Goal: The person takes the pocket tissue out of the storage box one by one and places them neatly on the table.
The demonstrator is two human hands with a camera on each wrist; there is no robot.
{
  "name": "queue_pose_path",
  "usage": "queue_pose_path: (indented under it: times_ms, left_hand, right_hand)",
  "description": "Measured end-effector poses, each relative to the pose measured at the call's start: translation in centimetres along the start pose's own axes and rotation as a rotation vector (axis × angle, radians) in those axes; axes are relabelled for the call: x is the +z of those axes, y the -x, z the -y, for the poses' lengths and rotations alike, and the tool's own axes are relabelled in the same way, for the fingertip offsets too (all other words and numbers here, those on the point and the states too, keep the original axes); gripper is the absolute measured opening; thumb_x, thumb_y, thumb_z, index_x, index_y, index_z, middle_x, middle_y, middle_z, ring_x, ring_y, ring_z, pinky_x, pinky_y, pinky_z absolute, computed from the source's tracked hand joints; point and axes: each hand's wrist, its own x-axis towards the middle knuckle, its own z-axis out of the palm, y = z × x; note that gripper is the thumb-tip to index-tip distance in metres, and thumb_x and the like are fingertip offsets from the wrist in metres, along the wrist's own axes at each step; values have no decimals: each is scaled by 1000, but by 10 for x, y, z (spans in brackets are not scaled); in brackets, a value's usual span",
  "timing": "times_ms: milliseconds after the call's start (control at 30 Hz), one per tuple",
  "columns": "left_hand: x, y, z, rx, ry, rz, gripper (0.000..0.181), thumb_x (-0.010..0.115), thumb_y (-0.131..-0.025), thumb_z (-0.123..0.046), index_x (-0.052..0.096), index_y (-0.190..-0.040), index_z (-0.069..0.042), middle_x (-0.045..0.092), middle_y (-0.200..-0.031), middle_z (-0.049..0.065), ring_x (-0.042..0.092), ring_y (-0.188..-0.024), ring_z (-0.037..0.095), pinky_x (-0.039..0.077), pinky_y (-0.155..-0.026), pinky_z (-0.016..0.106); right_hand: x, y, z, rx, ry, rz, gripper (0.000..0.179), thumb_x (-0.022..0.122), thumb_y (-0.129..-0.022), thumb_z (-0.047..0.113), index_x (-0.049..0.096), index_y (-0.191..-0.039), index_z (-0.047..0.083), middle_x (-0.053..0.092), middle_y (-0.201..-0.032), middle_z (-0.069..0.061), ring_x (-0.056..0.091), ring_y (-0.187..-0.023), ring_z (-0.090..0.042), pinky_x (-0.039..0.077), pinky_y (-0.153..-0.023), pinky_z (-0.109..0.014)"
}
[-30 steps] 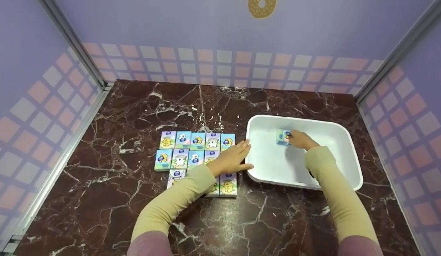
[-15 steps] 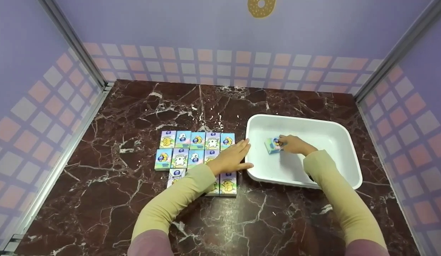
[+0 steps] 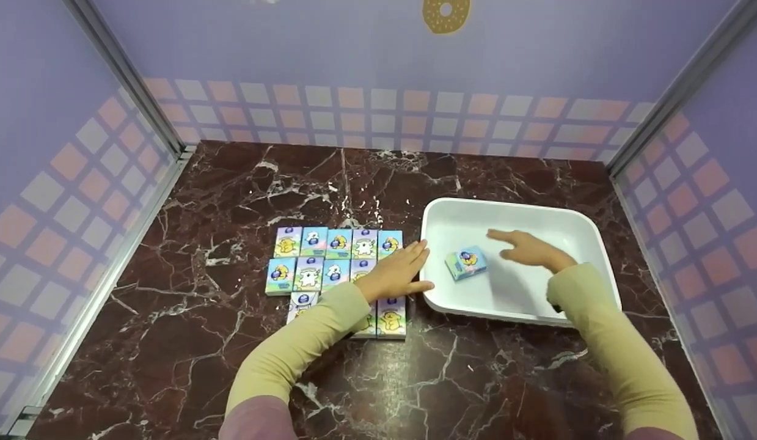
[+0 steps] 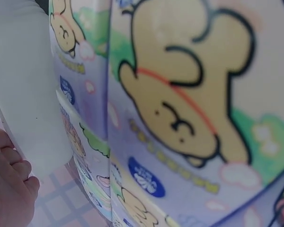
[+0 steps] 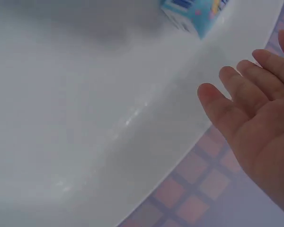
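One blue pocket tissue pack [image 3: 467,263] with a cartoon print lies tilted on the floor of the white tray [image 3: 519,315], towards its left side. Over the tray, to the right of that pack, hovers my right hand [image 3: 528,249] with fingers extended and nothing held. The right wrist view shows the same hand spread beside the pack [image 5: 194,14]. My left hand [image 3: 393,275] lies with straight fingers at the tray's left rim. Beneath its wrist and forearm are rows of tissue packs [image 3: 309,273], partly covered. A bear-printed pack [image 4: 180,94] fills much of the left wrist view.
A dark red marble tabletop [image 3: 219,342] carries the packs and the tray. Purple panels with pink and white squares [image 3: 384,116] stand at the back and both sides. Pale specks [image 3: 372,205] mark the tabletop behind the packs.
My right hand has moved the blue tissue pack left and nearer within the tray, let it go, and drawn back right. The left hand has stayed in place.
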Motion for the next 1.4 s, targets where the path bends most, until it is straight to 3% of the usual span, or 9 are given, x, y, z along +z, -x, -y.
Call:
queue_pose_path:
  times_ms: [233,400,600,867,1133,1267,1400]
  left_hand:
    - [-6,-2,-1,-12,-41,19,80,32,-85,-59,18,-140,-2,9,-148,12,13,-136,28,16,-111,40]
    - [-11,-3,-2,-16,-57,30,81,33,-84,-60,20,-140,-3,10,-148,12,13,-136,28,13,-112,38]
    - [-18,-12,-3,35,-98,31,76,35,-86,-56,20,-141,-5,17,-147,11,17,-135,25,16,-111,37]
    - [-29,-45,-20,99,-129,21,73,55,-83,-37,21,-141,-7,22,-146,9,27,-132,21,24,-109,33]
    - [-27,-78,-40,65,-275,173,86,66,-75,-19,14,-142,-10,15,-149,5,27,-132,20,27,-107,35]
    - [-25,-87,-42,45,-334,236,88,66,-76,-20,10,-143,-14,9,-150,1,22,-134,18,26,-108,37]
    - [-22,-93,-44,43,-370,259,85,64,-78,-22,9,-143,-17,7,-150,-2,20,-135,17,25,-108,39]
  right_hand:
    - [-21,47,-26,47,19,-211,52,46,-85,2,27,-132,-12,23,-137,-32,22,-126,-47,20,-103,-55]
    - [-12,74,-48,123,78,-299,56,46,-85,3,22,-134,-12,17,-139,-32,18,-127,-47,18,-102,-57]
    - [6,97,-69,207,162,-361,59,45,-84,3,20,-134,-12,15,-140,-33,18,-125,-49,20,-98,-60]
    - [24,108,-90,243,217,-512,56,45,-78,0,28,-129,-16,19,-136,-36,18,-125,-50,21,-97,-62]
    - [35,108,-100,314,196,-575,56,40,-78,-1,26,-131,-14,14,-140,-32,10,-130,-45,19,-98,-63]
    - [37,108,-102,334,214,-595,56,39,-77,-1,27,-129,-16,16,-139,-32,11,-130,-45,19,-99,-61]
    - [40,107,-101,350,226,-615,56,39,-76,-1,28,-129,-16,18,-139,-32,13,-130,-45,21,-99,-61]
